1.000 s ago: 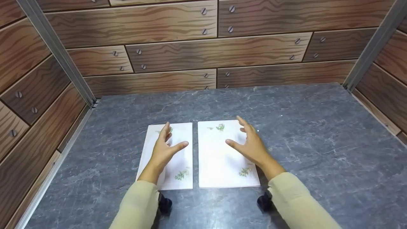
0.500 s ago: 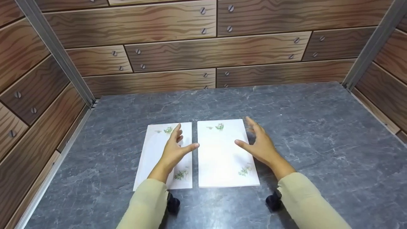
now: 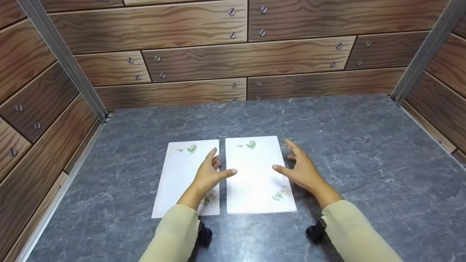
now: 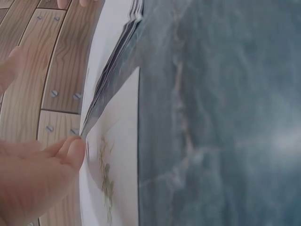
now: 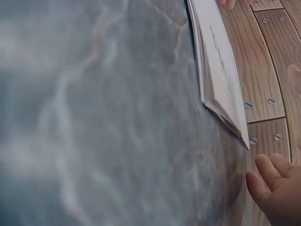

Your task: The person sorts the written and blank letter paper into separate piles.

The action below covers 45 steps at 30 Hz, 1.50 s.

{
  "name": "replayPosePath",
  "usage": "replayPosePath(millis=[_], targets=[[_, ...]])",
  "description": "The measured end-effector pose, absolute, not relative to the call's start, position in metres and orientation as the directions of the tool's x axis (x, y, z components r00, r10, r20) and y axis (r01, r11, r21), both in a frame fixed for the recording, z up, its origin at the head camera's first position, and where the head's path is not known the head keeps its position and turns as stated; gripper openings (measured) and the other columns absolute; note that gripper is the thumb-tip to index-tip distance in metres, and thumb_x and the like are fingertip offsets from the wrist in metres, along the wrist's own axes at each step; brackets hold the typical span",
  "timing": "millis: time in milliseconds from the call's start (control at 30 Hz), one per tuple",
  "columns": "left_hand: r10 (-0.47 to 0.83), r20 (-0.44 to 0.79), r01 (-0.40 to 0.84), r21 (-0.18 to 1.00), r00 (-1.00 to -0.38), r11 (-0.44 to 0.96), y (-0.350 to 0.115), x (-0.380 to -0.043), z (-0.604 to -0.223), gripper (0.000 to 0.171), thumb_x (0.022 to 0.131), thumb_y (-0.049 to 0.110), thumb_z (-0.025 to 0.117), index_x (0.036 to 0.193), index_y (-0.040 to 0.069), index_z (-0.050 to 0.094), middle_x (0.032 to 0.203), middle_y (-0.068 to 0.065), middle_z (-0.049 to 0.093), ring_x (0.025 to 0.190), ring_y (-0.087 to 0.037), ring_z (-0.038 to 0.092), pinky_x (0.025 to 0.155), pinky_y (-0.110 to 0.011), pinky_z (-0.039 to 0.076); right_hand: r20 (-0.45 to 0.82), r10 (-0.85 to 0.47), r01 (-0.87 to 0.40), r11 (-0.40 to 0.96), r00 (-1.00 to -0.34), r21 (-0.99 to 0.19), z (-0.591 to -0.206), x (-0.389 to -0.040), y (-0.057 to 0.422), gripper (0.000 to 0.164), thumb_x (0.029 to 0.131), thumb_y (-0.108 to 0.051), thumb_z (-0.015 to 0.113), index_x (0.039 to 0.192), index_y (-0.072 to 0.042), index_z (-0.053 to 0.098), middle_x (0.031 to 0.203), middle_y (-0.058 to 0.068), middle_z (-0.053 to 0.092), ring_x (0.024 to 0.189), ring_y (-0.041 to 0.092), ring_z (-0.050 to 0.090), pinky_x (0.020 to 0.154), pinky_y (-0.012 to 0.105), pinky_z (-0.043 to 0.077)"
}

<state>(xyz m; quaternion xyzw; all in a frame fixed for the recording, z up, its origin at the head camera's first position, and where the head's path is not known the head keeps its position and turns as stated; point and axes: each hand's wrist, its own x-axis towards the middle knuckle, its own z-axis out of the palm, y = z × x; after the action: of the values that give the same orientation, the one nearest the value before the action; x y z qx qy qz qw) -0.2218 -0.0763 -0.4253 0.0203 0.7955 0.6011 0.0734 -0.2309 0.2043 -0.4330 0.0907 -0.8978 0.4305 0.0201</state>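
Two white papers with green plant prints lie side by side, a narrow gap between them. The left paper [image 3: 182, 171] is partly covered by my left hand [image 3: 208, 175], whose thumb reaches over the gap towards the right paper [image 3: 253, 174]. That right one is a stack [image 5: 218, 61], with layered edges in both wrist views. My right hand [image 3: 303, 171] is at its right edge, thumb over the paper and fingers beyond the edge. Both hands have thumb and fingers spread, palms facing each other, holding nothing. Whether the left fingertips touch the left paper, I cannot tell.
The papers lie on a dark grey marbled table [image 3: 346, 145]. Wood-patterned walls [image 3: 196, 62] stand behind and at both sides, with grey metal posts [image 3: 69, 62] in the corners. A black wrist-worn device [image 3: 204, 234] sits under the left sleeve.
Both hands have moved right, the left from over the left paper to its right edge, the right from over the right paper to beside it. The papers have stayed in place.
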Motion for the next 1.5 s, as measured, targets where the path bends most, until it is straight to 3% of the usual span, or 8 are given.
replayPosePath(millis=[467, 700, 1167, 1500], targets=[[0.19, -0.14, -0.094, 0.968, -0.972, 0.234, -0.0741, -0.2202, -0.424, 0.095, 0.082, 0.022, 0.078, 0.15, -0.001, 0.016, 0.148, -0.023, 0.032, 0.132, -0.034, 0.037, 0.104, -0.04, 0.039, 0.016, -0.103, -0.081, 0.663, -0.995, -0.745, -0.4335, -0.2274, 0.2029, 0.093, 0.083, -0.038, 0.074, 0.151, -0.004, 0.02, 0.144, 0.025, 0.037, 0.117, 0.037, 0.049, 0.096, 0.051, 0.042], [0.159, -0.157, -0.116, 0.963, -0.975, 0.241, -0.0702, -0.2213, -0.4239, 0.091, 0.082, 0.021, 0.077, 0.149, -0.002, 0.019, 0.145, -0.024, 0.036, 0.13, -0.034, 0.04, 0.102, -0.038, 0.041, 0.021, -0.105, -0.087, 0.677, -0.994, -0.73, -0.4323, -0.2259, 0.2019, 0.085, 0.086, -0.033, 0.072, 0.149, -0.002, 0.025, 0.136, 0.025, 0.046, 0.113, 0.036, 0.051, 0.095, 0.051, 0.042], [0.141, -0.154, -0.124, 0.972, -0.978, 0.2, -0.0692, -0.2204, -0.4241, 0.086, 0.084, 0.019, 0.075, 0.148, -0.005, 0.021, 0.143, -0.024, 0.038, 0.13, -0.034, 0.04, 0.103, -0.037, 0.04, 0.014, -0.085, -0.065, 0.629, -0.996, -0.775, -0.4332, -0.2266, 0.2001, 0.081, 0.087, -0.028, 0.072, 0.149, -0.003, 0.027, 0.136, 0.022, 0.048, 0.115, 0.035, 0.05, 0.097, 0.049, 0.041], [0.094, -0.097, -0.078, 0.979, -0.991, 0.187, -0.0681, -0.2233, -0.431, 0.068, 0.087, 0.006, 0.069, 0.143, -0.005, 0.033, 0.136, -0.019, 0.048, 0.122, -0.03, 0.049, 0.096, -0.031, 0.046, 0.079, -0.027, -0.08, 0.592, -0.997, -0.802, -0.438, -0.2263, 0.1995, 0.064, 0.087, -0.011, 0.071, 0.142, -0.004, 0.041, 0.129, 0.02, 0.055, 0.105, 0.031, 0.057, 0.088, 0.043, 0.049]])
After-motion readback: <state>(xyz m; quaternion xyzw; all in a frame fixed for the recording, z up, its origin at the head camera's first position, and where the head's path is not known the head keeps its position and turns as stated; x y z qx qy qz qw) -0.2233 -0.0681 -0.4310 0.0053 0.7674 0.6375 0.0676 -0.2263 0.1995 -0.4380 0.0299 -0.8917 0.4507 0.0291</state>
